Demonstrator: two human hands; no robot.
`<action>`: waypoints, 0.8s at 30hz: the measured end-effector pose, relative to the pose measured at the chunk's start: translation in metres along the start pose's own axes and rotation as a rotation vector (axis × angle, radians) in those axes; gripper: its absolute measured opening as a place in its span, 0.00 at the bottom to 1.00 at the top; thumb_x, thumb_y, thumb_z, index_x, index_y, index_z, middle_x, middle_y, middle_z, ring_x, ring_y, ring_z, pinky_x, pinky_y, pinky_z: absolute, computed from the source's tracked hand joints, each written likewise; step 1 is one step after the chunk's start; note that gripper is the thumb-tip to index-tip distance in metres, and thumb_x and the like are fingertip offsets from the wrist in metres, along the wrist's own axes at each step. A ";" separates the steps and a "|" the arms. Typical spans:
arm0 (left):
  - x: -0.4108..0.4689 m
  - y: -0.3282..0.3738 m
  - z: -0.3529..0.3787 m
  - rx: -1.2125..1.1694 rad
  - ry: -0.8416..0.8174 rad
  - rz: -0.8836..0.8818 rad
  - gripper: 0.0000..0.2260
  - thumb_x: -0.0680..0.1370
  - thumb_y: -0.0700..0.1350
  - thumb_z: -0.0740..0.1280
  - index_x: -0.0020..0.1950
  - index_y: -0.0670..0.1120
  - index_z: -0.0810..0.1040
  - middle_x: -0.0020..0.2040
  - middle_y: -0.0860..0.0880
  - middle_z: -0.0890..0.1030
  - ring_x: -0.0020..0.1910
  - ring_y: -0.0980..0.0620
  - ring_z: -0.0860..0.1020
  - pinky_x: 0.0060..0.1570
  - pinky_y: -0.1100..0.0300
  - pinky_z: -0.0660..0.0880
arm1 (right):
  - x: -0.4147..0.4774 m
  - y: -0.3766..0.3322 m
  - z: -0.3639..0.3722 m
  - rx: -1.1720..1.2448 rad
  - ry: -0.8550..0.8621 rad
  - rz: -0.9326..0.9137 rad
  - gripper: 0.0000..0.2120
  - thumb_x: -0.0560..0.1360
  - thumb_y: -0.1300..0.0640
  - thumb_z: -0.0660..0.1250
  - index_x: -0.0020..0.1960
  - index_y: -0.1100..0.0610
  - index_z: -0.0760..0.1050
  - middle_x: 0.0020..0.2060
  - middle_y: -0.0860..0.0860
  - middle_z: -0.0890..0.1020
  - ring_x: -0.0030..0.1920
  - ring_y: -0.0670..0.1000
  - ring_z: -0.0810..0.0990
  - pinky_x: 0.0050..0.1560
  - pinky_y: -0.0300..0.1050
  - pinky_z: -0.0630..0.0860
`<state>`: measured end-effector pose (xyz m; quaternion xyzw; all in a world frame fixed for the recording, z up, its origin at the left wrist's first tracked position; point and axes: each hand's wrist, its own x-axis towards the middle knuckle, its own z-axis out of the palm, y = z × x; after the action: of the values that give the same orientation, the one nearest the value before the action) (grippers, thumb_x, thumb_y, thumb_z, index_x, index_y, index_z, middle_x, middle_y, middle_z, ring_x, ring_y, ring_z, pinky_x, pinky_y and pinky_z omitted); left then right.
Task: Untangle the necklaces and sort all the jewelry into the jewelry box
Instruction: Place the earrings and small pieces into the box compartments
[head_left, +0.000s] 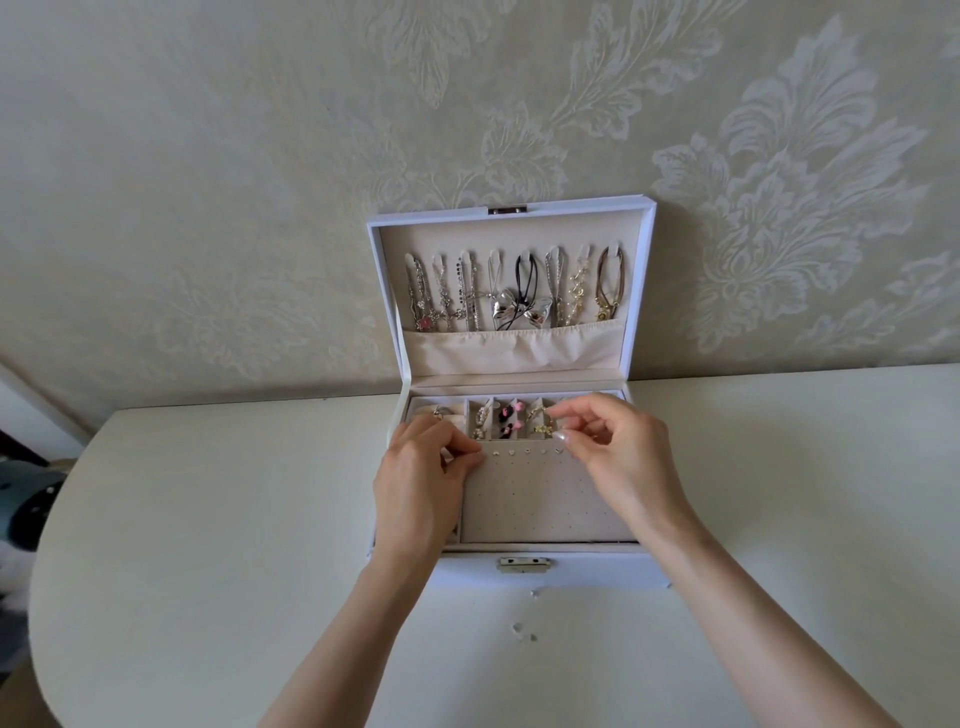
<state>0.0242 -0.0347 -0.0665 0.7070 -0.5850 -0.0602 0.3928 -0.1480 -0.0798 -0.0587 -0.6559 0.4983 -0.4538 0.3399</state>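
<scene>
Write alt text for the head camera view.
A person's left hand and right hand work at a row of stud earrings on the perforated panel of an open white jewelry box. Necklaces hang from hooks in its lid; a few small pieces lie on the white table in front.

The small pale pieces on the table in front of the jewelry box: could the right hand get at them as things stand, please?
Probably yes: the small pale pieces lie on the bare table, nothing over them. The right hand, at the stud panel of the jewelry box, would need to draw back.
</scene>
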 end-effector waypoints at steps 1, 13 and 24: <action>0.000 0.000 0.000 0.001 0.003 0.007 0.07 0.68 0.38 0.75 0.34 0.46 0.79 0.37 0.55 0.77 0.38 0.55 0.71 0.32 0.69 0.64 | 0.000 -0.002 0.000 0.016 -0.001 -0.001 0.17 0.69 0.72 0.68 0.42 0.49 0.79 0.33 0.45 0.78 0.33 0.42 0.74 0.38 0.32 0.73; -0.004 -0.001 0.000 0.065 0.034 0.068 0.06 0.66 0.39 0.76 0.35 0.46 0.80 0.36 0.59 0.73 0.40 0.56 0.70 0.32 0.70 0.62 | -0.007 -0.009 0.000 0.021 -0.086 -0.203 0.26 0.69 0.72 0.68 0.53 0.43 0.71 0.36 0.47 0.77 0.37 0.45 0.75 0.42 0.35 0.72; -0.005 -0.001 -0.001 0.031 0.042 0.001 0.06 0.67 0.39 0.76 0.35 0.47 0.80 0.36 0.58 0.75 0.39 0.57 0.69 0.32 0.72 0.62 | -0.005 -0.005 -0.001 0.044 -0.039 -0.203 0.22 0.68 0.75 0.67 0.49 0.49 0.77 0.35 0.48 0.79 0.36 0.46 0.76 0.41 0.32 0.73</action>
<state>0.0238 -0.0298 -0.0686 0.7137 -0.5780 -0.0361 0.3941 -0.1476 -0.0736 -0.0552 -0.7040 0.4125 -0.4840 0.3160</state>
